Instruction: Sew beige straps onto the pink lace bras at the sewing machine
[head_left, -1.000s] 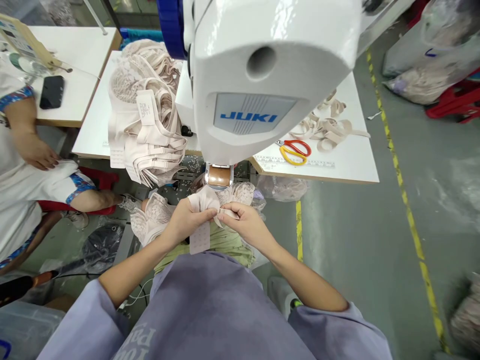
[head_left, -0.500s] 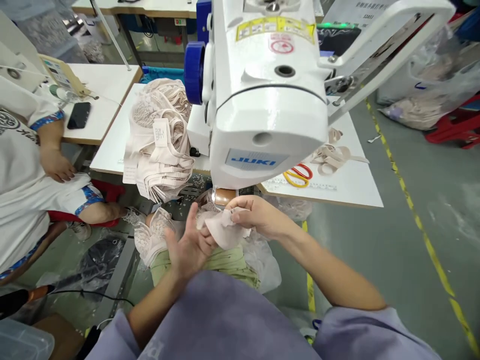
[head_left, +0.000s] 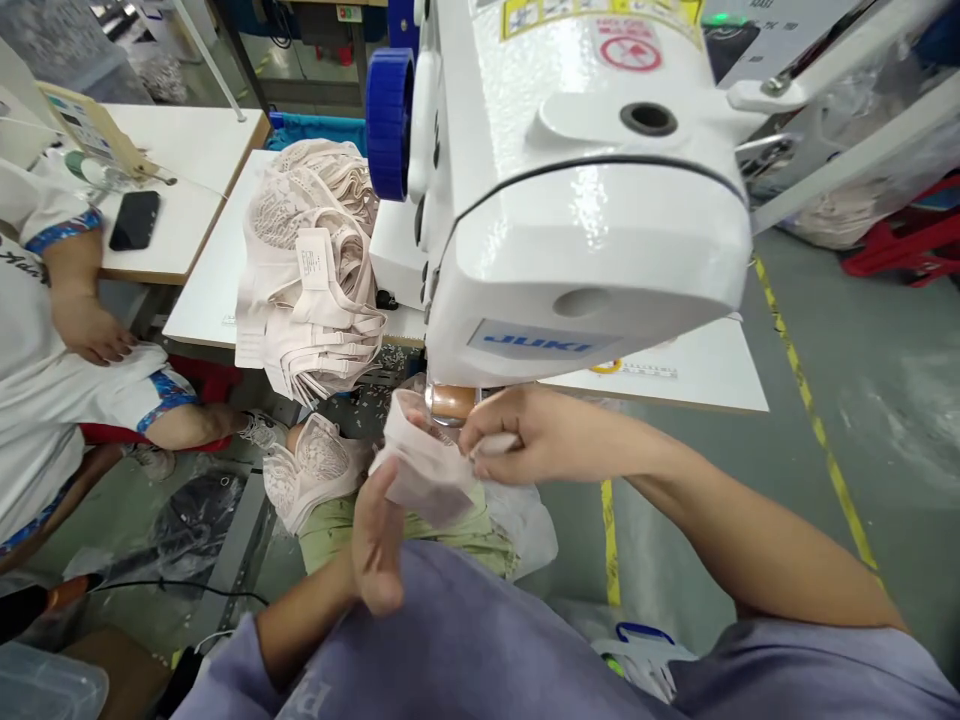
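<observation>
A thin, pale beige piece of fabric (head_left: 427, 475) spreads between my hands, just below the sewing machine's front end (head_left: 592, 270). My right hand (head_left: 525, 435) is closed on its right edge, fingers and thumb pinched together. At the fabric's left side is my left hand (head_left: 379, 540), open, with its thumb held away from the fingers; the fabric hides part of those fingers. A beige lace bra (head_left: 311, 470) lies over my lap at the left. On the machine table a heap of beige bras (head_left: 315, 270) has a white label on it.
To the left, a seated person's hand (head_left: 94, 330) rests near the knee, and a black phone (head_left: 135, 220) lies on the neighbouring table (head_left: 176, 150). The blue handwheel (head_left: 388, 125) juts out beside the heap. Scissor handles (head_left: 606, 367) show partly under the machine head.
The view has shifted closer to the machine head. The fabric has opened out and moved left. My left hand has turned, its thumb now pointing down; my right hand still pinches the fabric.
</observation>
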